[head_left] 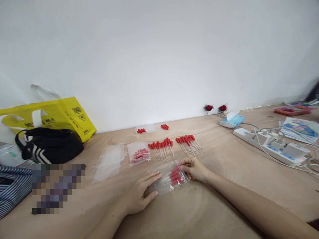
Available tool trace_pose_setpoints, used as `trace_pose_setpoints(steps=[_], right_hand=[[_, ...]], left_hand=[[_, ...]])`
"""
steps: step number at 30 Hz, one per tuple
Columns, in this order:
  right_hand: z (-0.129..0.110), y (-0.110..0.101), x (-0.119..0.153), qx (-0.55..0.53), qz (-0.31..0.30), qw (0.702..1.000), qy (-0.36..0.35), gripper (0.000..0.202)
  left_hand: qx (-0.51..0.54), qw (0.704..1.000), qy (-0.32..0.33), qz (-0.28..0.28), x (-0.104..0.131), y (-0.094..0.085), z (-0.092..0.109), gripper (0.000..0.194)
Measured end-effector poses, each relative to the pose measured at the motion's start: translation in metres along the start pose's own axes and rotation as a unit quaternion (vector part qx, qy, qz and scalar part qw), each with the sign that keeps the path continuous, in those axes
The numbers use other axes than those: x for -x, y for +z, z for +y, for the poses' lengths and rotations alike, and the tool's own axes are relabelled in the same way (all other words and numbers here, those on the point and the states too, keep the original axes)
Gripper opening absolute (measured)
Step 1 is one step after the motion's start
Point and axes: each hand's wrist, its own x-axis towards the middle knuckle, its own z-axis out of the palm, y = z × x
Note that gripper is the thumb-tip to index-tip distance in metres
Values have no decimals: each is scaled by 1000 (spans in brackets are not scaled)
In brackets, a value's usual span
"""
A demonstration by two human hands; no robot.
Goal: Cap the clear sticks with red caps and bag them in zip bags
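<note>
A clear zip bag (157,185) lies in front of me, holding several droppers (175,175) with red rubber bulbs and thin pale stems. At its right end, my right hand (193,168) pinches the edge between thumb and fingers. My left hand (143,192) rests at the opposite end, fingers and thumb stretched apart and touching the plastic. Just beyond the bag are two fanned groups of loose droppers, one on the left (163,149) and one on the right (189,144). Left of them sits another filled zip bag (139,154), beside flat clear bags (109,162).
Against the wall lie more bags with red bulbs (141,130). A yellow bag (62,116) and black pouch (54,144) stand left, near a striped cloth (15,186). On the right are a power strip (269,147) with cables, tissues (232,120) and two red flowers (222,108).
</note>
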Motion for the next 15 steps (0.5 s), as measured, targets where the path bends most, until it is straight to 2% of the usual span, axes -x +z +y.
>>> trace_pose_setpoints(steps=[4, 6, 9, 10, 12, 13, 15], right_hand=[[6, 6, -8, 14, 82, 996, -33, 31], [7, 10, -8, 21, 55, 997, -57, 29], [4, 9, -5, 46, -36, 996, -69, 31], [2, 6, -5, 71, -39, 994, -69, 31], [-5, -5, -7, 155, 24, 984, -87, 27], [-10, -13, -11, 210, 77, 969, -104, 22], [-19, -32, -20, 320, 178, 922, -126, 15]], left_hand=[[2, 1000, -3, 4, 0, 1, 0, 47], [2, 1000, 3, 8, 0, 1, -1, 48], [3, 1000, 14, 11, 0, 1, -2, 49], [2, 1000, 16, 12, 0, 1, -2, 49], [3, 1000, 16, 12, 0, 1, -3, 48], [4, 1000, 15, 12, 0, 1, -3, 47], [6, 1000, 11, 9, 0, 0, -2, 47]])
